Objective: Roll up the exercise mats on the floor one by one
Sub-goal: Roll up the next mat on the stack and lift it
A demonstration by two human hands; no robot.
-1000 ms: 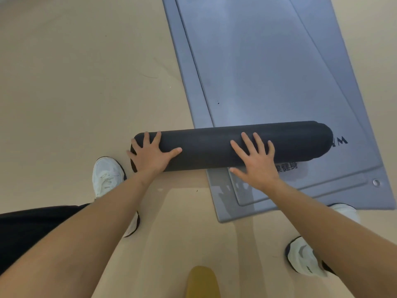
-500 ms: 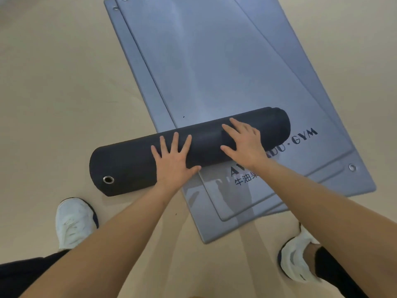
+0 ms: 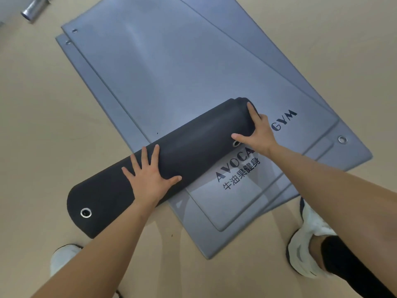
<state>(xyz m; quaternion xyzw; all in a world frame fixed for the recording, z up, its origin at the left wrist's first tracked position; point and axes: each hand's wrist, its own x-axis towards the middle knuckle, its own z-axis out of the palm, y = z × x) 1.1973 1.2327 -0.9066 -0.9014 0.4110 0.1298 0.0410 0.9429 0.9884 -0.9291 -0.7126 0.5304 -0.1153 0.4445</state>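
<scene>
My left hand [image 3: 150,179] lies flat with its fingers spread wide on the dark rolled mat [image 3: 171,160], palm pressing down near the middle of the roll, gripping nothing. My right hand [image 3: 256,134] is at the far end of the roll, fingers curled over the top and thumb reaching toward a metal eyelet [image 3: 236,143] at the edge, holding the roll rather than clamping it. The roll lies slanted, its far half on the stack of flat grey mats [image 3: 171,72] and its near end, with a second eyelet [image 3: 86,212], hanging off over the tan floor [image 3: 43,125]. I judge this roll is about finished and needs tightening or carrying off. To do that well I should keep even pressure from both palms so the loose outer edge does not spring open, and square the ends so the layers do not telescope. The grey mats underneath lie unrolled, so most of the job remains.
</scene>
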